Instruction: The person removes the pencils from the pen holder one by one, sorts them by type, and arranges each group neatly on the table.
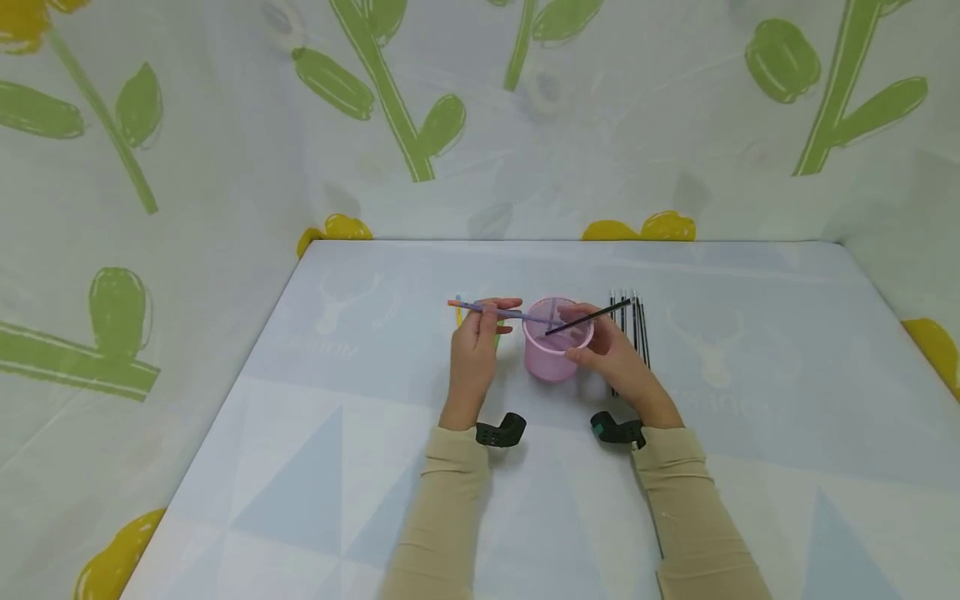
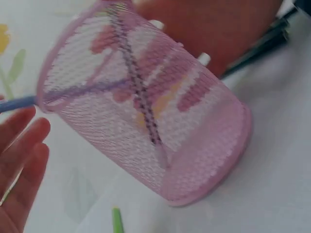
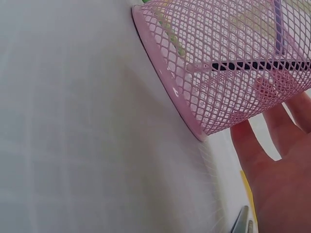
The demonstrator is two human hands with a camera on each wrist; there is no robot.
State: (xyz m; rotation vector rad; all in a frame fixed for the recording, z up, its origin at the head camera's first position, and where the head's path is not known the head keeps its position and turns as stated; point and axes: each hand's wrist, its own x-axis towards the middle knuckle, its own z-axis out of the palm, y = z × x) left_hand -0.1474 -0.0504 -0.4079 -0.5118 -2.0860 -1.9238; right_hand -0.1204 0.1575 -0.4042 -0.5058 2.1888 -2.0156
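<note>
My left hand (image 1: 474, 337) pinches a blue-purple pencil (image 1: 513, 313) with an orange end, thumb on top. The pencil's other end reaches over the rim and into a pink mesh pencil cup (image 1: 551, 364). My right hand (image 1: 617, 362) holds that cup from its right side, thumb near the front and fingers behind the mesh. A black pencil (image 1: 592, 317) leans inside the cup and sticks out past the rim to the right. Through the mesh in the left wrist view, the black pencil (image 2: 141, 97) slants down toward the base, and the blue-purple pencil (image 2: 19, 104) enters at the mouth.
Several black pencils (image 1: 639, 329) with silvery ends lie side by side, partly behind the right hand. Beside and under the left hand show a yellow pencil (image 1: 459, 315) and a green one (image 2: 117, 219). A patterned cloth covers the table (image 1: 337, 333); printed curtains (image 1: 525, 167) surround it.
</note>
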